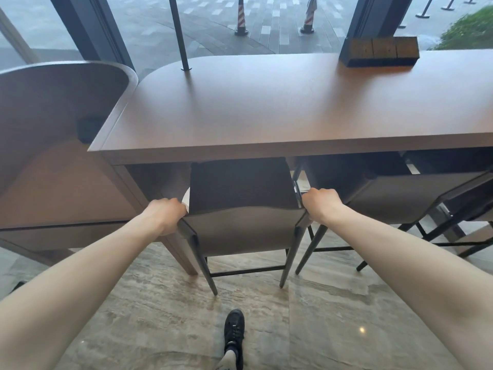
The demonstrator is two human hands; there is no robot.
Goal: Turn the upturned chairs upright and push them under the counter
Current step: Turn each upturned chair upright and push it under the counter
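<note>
black lace-up shoe (234,331) planted on the grey-beige veined stone floor (160,316), one foot forward. both bare forearms reach out from the bottom corners. left hand (166,213) curled round the left top corner of the backrest of the grey upholstered chair with thin black tapered metal legs (244,228); right hand (318,205) curled round the right top corner, knuckles up. fingertips hidden behind the backrest on both sides, so how deep the grip goes can't be told.

chair is upright, all visible legs on the floor, dark seat partly under the front edge of the long brown wooden counter with a rounded left end (266,110). backrest sits out in front of the edge, so the push looks partly done.

just right, a second matching grey chair (386,198) upright and tucked in, its front leg very near the held chair's right leg. a third shows at the far right edge, mostly cut off.

risks, my read: legs could clip or tangle with the neighbour's if the push drifts right; knuckles may get pinched against the counter edge if the backrest goes all the way in; thin feet may catch or scrape on the stone floor.

further back: black thin pole (179,33) standing on the countertop, dark wooden box (381,50) by the window, two red-and-white striped traffic cones (241,20) outside on the paving.
</note>
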